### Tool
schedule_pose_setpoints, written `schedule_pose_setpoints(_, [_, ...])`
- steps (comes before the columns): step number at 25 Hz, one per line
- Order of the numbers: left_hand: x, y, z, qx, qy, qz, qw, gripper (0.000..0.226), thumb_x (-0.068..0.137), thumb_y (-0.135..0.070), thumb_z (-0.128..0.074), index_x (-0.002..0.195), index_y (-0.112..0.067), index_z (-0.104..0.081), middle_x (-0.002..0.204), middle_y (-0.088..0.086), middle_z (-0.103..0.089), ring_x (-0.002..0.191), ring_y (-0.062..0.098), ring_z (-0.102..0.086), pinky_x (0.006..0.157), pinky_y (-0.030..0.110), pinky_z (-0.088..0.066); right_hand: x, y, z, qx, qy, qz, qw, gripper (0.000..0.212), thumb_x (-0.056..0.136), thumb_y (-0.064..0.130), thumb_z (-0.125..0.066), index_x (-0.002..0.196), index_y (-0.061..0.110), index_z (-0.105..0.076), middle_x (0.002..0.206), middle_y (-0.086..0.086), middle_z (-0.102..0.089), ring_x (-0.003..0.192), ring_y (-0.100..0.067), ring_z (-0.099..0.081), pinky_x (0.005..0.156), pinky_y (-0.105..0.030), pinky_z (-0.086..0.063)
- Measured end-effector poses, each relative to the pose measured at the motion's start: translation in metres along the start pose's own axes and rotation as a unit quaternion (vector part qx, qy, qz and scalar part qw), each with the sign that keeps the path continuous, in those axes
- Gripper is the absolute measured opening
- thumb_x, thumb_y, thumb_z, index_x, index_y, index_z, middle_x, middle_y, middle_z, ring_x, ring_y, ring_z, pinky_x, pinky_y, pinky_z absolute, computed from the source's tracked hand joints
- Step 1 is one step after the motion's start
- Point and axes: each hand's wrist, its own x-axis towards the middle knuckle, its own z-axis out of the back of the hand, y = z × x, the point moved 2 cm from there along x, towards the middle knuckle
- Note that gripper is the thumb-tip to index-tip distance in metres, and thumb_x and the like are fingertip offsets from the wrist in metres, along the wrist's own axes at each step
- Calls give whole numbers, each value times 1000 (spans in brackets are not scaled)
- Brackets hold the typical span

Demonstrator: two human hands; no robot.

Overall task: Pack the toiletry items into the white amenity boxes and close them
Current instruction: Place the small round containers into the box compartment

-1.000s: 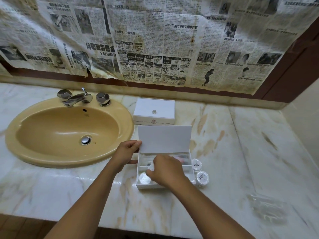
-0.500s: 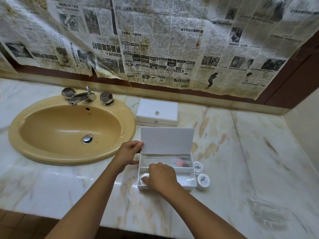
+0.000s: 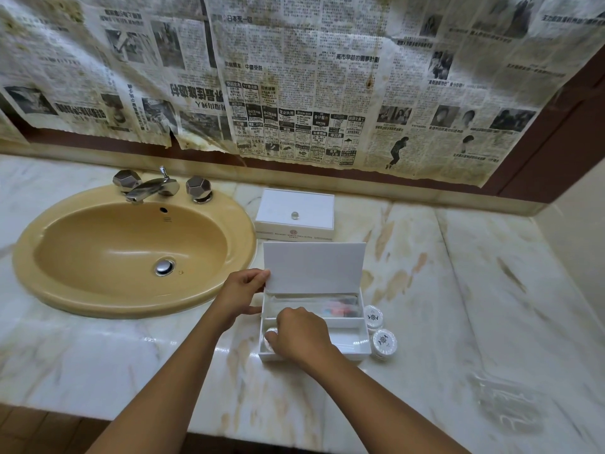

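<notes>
the right hand (image 3: 299, 335) is down in the near compartment of the open box (image 3: 360, 353), fingers curled round a small round white puck (image 3: 270, 337) at its left end, so the step in hand looks like seating that item. just right of the box, two more round pucks (image 3: 379, 332) sit on the marble counter (image 3: 474, 306), not yet packed. the far compartment already holds wrapped items (image 3: 337, 306). the left hand (image 3: 240, 293) pinches the left edge of the raised lid (image 3: 314, 267), keeping it upright. next, i judge, the pucks go in, then the lid comes down. beyond, a closed box (image 3: 294, 214) sits beside the sink (image 3: 131, 253).
</notes>
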Motion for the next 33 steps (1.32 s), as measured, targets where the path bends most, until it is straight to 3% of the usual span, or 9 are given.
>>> schedule_pose_setpoints(7, [1,-2,-1,0,-1,-4,1000,27,99,-30,-55,98,-7,-71,100,5,-72,91,5,-68,50,21,-52,-1,-6,8,28,-19,3,999,24,86,35,-54,88,13,-63,97,-9,-66,92,-29,-61,67,-29,-36])
schedule_pose_setpoints(10, [1,-1,-2,-7,3,-2,1000,25,99,-29,-55,94,-11,-71,93,0,-72,89,5,-69,51,23,-53,0,-15,34,84,-93,-8,992,21,85,39,-56,75,21,-61,84,-3,-69,83,-24,-62,66,-29,-44])
schedule_pose_setpoints(14, [1,0,-1,-6,2,1,1000,24,99,-29,-55,93,-13,-72,93,-3,-72,91,6,-68,51,23,-53,2,-44,69,183,-199,-54,961,18,85,35,-59,75,21,-62,76,3,-68,78,-21,-63,68,-30,-52])
schedule_pose_setpoints(16, [1,0,0,-6,1,2,1000,24,100,-29,-55,95,-12,-72,96,-1,-72,92,7,-68,51,24,-53,0,-64,80,239,-236,-92,938,12,86,29,-57,77,22,-63,74,5,-66,66,-18,-65,59,-30,-55])
schedule_pose_setpoints(19, [2,0,-1,-4,0,0,1000,23,100,-28,-55,96,-13,-71,99,1,-72,95,9,-67,52,24,-53,-2,-101,81,230,-277,-157,919,10,87,19,-52,88,20,-62,83,1,-67,66,-17,-62,55,-24,-46])
schedule_pose_setpoints(21, [1,0,-1,-3,-1,0,1000,23,100,-29,-54,94,-14,-71,99,0,-72,95,9,-67,52,24,-53,1,-123,73,192,-266,-189,926,14,87,16,-53,98,20,-60,95,-4,-66,73,-20,-59,63,-27,-47])
schedule_pose_setpoints(25, [2,1,0,-3,-1,2,1000,23,99,-29,-55,96,-14,-72,102,2,-73,100,10,-68,58,29,-56,6,-147,48,104,-129,-223,961,36,90,14,-58,125,21,-52,125,-3,-52,86,-19,-56,69,-27,-42])
schedule_pose_setpoints(28, [2,1,0,-3,-1,3,1000,23,99,-29,-55,96,-14,-72,103,3,-73,100,10,-68,57,29,-56,9,-156,37,79,-76,-219,969,48,84,15,-63,129,25,-51,130,-2,-50,104,-24,-58,79,-30,-49])
schedule_pose_setpoints(33, [1,1,-1,-5,-3,4,1000,23,100,-29,-55,95,-14,-72,102,4,-72,99,11,-67,55,27,-54,9,-160,29,86,-69,-220,969,46,81,12,-66,126,20,-57,129,-3,-55,106,-24,-59,84,-31,-50])
